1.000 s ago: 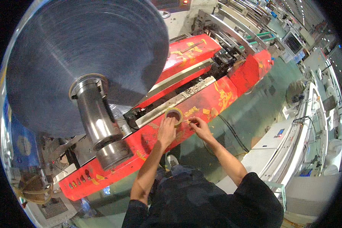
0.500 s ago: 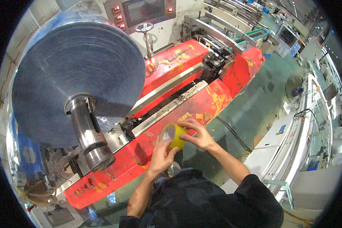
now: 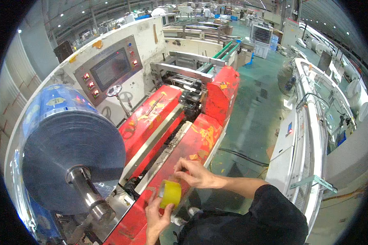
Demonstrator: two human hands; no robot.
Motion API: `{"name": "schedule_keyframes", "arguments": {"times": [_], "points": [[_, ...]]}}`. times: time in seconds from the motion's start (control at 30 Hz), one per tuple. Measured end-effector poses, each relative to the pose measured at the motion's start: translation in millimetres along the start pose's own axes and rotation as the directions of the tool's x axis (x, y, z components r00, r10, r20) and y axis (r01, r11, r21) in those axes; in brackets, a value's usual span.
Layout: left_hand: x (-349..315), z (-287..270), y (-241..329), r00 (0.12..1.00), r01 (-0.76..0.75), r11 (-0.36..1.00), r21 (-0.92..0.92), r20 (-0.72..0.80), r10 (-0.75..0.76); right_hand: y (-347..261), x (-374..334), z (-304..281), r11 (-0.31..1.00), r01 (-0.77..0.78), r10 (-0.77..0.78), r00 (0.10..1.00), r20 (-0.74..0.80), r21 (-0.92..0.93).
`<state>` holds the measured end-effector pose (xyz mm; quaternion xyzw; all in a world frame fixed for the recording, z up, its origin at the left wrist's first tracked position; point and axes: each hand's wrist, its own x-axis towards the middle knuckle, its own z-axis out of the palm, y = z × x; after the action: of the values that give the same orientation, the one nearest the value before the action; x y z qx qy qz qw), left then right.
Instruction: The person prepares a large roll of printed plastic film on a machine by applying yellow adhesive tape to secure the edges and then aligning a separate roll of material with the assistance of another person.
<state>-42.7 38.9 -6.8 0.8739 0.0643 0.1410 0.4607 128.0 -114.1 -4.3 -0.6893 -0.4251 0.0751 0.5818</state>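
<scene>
A roll of yellow packing tape [image 3: 171, 194] is gripped by my left hand [image 3: 156, 215], with the thumb on its near side and the fingers at its left rim. Just above and to the right, my right hand [image 3: 195, 173] is pinched closed, apart from the roll's body. A faint see-through strip seems to join its fingertips to the roll, so it appears to hold the tape's loose end. Both hands are over the red machine frame [image 3: 139, 208].
A big film roll [image 3: 75, 159] sits on a metal shaft [image 3: 90, 196] at the left. Behind it stand a control panel [image 3: 110, 67] and a small handwheel [image 3: 114, 90]. Dark cables [image 3: 243, 158] lie on the green floor; a white machine [image 3: 284, 159] stands to the right.
The view has lifted, showing more of the hall. My right hand has come off the tape roll and now sits apart from it; my left hand still holds the roll.
</scene>
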Motion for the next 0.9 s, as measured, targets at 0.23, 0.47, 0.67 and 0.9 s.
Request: {"name": "schedule_keyframes", "arguments": {"times": [0.23,0.47,0.67,0.9], "points": [[10,-6,6,0.957,0.249,0.927,-0.279,0.218,-0.192,-17,2,-54,0.967,-0.213,0.234,0.96,-0.154,0.143],[11,-2,-6,0.928,0.322,0.915,0.245,0.108,-0.356,-51,-16,-77,0.997,-0.042,0.059,0.964,-0.259,0.072],[-18,-26,0,0.911,0.395,0.805,-0.442,0.297,-0.284,-34,-12,-112,0.987,-0.119,0.148,0.933,-0.329,0.109],[-21,-15,-7,0.932,0.348,0.855,0.384,-0.042,-0.36,-75,-20,-97,0.995,0.092,-0.079,0.949,-0.305,0.029]]}}
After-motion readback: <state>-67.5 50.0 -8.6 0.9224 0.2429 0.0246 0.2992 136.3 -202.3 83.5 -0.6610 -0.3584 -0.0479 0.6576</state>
